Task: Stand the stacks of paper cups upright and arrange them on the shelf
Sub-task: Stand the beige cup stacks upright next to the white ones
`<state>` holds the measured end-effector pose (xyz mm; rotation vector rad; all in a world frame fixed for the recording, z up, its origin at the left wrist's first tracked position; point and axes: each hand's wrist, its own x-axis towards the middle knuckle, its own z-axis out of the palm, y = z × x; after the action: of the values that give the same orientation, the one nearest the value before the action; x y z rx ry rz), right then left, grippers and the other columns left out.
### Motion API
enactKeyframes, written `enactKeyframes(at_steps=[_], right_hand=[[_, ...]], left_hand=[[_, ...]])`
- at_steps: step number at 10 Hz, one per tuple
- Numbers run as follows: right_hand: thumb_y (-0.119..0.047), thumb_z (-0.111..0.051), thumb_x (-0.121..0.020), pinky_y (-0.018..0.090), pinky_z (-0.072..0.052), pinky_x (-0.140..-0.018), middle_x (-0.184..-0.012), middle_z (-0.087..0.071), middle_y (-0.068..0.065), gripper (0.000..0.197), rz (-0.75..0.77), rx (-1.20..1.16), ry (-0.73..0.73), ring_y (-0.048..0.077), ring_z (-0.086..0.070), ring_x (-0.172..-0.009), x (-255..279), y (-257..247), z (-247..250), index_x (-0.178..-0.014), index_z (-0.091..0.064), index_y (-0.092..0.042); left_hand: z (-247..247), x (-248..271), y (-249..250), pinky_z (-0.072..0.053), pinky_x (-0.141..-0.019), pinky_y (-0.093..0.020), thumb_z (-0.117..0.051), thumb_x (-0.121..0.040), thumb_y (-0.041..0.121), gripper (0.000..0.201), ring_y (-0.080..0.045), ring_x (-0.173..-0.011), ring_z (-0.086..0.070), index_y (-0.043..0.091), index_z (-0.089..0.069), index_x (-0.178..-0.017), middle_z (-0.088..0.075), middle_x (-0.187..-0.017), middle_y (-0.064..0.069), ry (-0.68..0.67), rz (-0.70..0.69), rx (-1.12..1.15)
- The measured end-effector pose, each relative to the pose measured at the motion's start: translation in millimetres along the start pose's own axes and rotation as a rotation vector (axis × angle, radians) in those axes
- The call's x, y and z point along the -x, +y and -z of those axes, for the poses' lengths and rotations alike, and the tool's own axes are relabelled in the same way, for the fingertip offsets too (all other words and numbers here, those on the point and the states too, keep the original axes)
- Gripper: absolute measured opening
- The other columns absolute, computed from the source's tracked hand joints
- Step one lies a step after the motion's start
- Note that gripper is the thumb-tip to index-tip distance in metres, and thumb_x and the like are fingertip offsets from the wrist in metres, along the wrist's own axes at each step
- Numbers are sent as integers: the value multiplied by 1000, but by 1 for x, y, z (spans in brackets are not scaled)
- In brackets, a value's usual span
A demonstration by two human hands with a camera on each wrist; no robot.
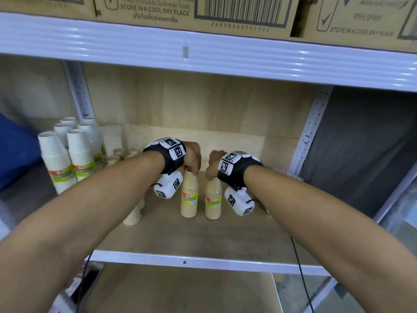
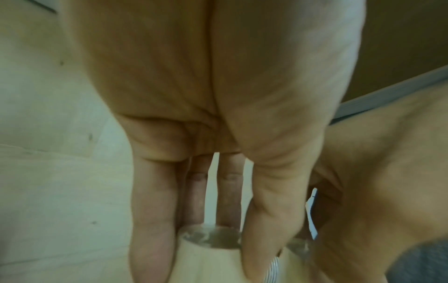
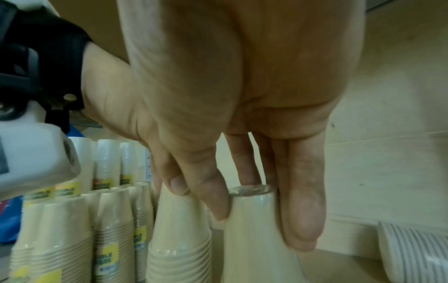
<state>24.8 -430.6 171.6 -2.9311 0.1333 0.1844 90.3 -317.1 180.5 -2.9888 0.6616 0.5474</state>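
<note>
Each grip clamped on upright tan stack (image 1: 189, 195); white stacks (image 1: 67, 154) left

Tan cup stacks (image 1: 189, 195), yellow-green labels; white shelf (image 1: 203, 260).

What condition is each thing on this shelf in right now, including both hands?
Left hand: grips left tan stack's top.
Right hand: grips right tan stack's top.
Left tan stack: upright.
Right tan stack: upright.
White stacks: upright, grouped at left.
Cardboard boxes: on upper shelf.
</note>
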Motion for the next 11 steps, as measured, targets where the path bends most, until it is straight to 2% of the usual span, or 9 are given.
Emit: enactKeyframes(at_steps=[1, 2, 3, 5, 6, 7, 9, 10, 11], right_hand=[[-25, -79, -66, 36, -50, -79, -80, -63, 4, 29, 13, 161, -66, 23, -60, -77, -30, -26, -12, -87, -63, -12], [-22, -76, -72, 22, -51, -65, -75, -62, 1, 19, 103, 84, -114, 20, -59, -72, -21, -37, -9, -73, -58, -17], [-31, -79, -62, 27, -53, -67, -69, -65, 4, 27, 158, 69, -124, 21, -59, -64, -1, -60, -9, -57, -57, -17], [-35, -82, -48, 36, -57, -64, -76, -73, 16, 29, 249, 89, -210, 24, -65, -54, -8, -114, -25, -54, -67, -11], [-17, -80, -68, 25, -55, -59, -74, -62, 1, 26, 353, -51, -202, 21, -63, -67, 9, -125, -25, -66, -55, -20], [-25, -81, -52, 47, -61, -62, -78, -72, 13, 26, 347, -31, -192, 28, -72, -69, 11, -148, -36, -65, -64, -10], [-26, -80, -64, 45, -59, -80, -101, -67, 7, 40, 451, -166, -162, 23, -66, -86, 24, -170, -46, -99, -67, -14], [-38, -81, -52, 47, -61, -68, -81, -69, 3, 35, 433, -116, -153, 24, -70, -71, 17, -184, -51, -73, -60, -19], [-42, -81, -52, 46, -61, -71, -81, -68, 2, 37, 438, -98, -161, 24, -70, -72, 13, -193, -53, -73, -60, -20]], left_hand=[[-1, 15, -17, -45, -63, -27, -73, -74, 22, 27, -17, -56, -50, 17, -60, -51, -57, -52, 3, -33, 95, -14], [-6, 28, -28, -46, -66, -28, -73, -71, 25, 31, -17, -59, -51, 17, -60, -43, -57, -49, 6, -111, 146, -43], [-10, 44, -51, -45, -67, -29, -73, -65, 24, 24, -20, -65, -48, 18, -61, -45, -57, -56, 1, -155, 195, -27], [-19, 85, -91, -46, -67, -28, -73, -79, 13, 11, -22, -66, -47, 9, -64, -75, -56, -65, -5, -121, 255, 96], [-25, 105, -110, -48, -70, -30, -72, -80, 9, 8, -22, -69, -48, 8, -64, -84, -57, -71, -8, -106, 298, 150], [-33, 122, -127, -52, -73, -32, -71, -80, 4, 19, -24, -73, -53, 3, -67, -99, -61, -84, -13, -47, 353, 195], [-46, 139, -154, -60, -78, -41, -73, -78, 3, 25, -28, -74, -65, -7, -71, -101, -69, -94, -21, 28, 403, 261], [-49, 146, -160, -61, -77, -39, -74, -79, 8, 29, -32, -83, -71, -5, -70, -105, -71, -102, -21, 54, 388, 259], [-51, 148, -163, -59, -73, -35, -73, -81, 12, 27, -28, -79, -70, -1, -71, -104, -72, -101, -19, 61, 394, 229]])
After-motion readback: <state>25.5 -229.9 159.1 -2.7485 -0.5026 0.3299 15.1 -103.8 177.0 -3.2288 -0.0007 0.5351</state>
